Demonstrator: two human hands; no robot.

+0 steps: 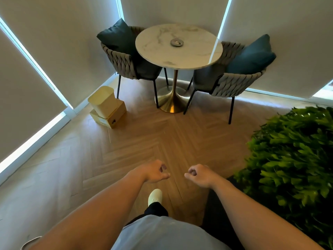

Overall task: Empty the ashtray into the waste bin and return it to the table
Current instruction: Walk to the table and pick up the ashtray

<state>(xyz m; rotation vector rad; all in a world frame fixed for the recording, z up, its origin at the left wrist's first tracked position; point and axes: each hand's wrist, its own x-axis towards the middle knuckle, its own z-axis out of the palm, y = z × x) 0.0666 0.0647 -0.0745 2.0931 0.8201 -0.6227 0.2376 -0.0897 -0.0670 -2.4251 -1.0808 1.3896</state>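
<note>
Small round grey ashtray (176, 42), metal-looking w/ sth pale inside, sits near the centre of the round marble worktop (194, 56) btwn two woven chairs. Cream waste bin (103, 101) stands on the floor left of it, against a cardboard box (115, 116). Left hand (155, 171) & right hand (200, 175) hang empty in front, well apart from the worktop, fingers loosely curled, gripping nothing.

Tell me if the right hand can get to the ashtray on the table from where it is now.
Probably not yet. The right hand hangs empty, loosely curled, well short of the round table, with open floor between. The ashtray sits alone near the tabletop's middle, nothing blocking it; stepping closer should do.
</note>
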